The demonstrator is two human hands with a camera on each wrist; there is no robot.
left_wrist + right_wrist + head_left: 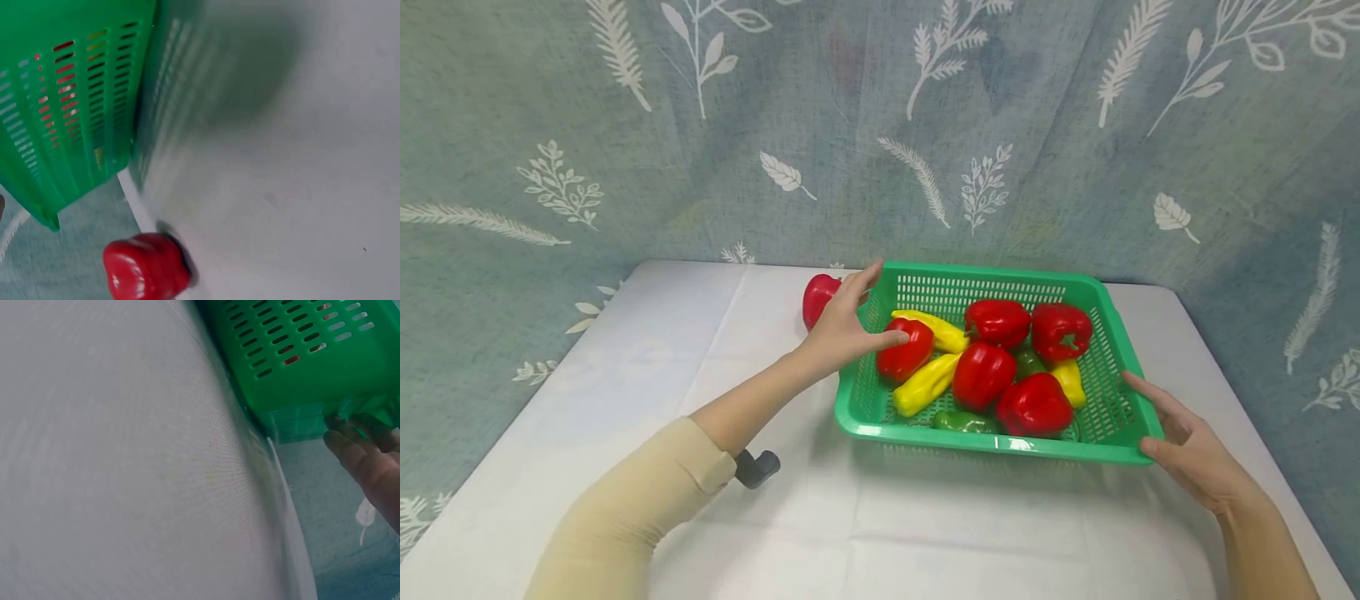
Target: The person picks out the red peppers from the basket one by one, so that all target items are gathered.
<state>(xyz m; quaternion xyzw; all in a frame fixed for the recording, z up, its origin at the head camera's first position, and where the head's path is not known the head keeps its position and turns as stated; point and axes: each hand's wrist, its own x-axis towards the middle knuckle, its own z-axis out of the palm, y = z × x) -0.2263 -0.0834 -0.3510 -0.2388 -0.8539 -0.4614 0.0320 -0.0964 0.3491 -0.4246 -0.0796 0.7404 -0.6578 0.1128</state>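
Left hand (842, 329) and right hand (1198, 458): fingers spread at basket (940, 437). 1 outside pepper (145, 267), partly hand-covered in head view, unobstructed from left wrist.

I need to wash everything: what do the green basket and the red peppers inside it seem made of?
The green basket: smooth molded plastic, probably, given its regular slots and shiny rim. The red peppers: glossy; bright highlights fit plastic imitations or real waxy skin alike.

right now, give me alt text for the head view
A green basket holds red, yellow and green peppers, with a person's left hand at its left end and right hand at its right side. Another red pepper lies on the white table, left of the basket.
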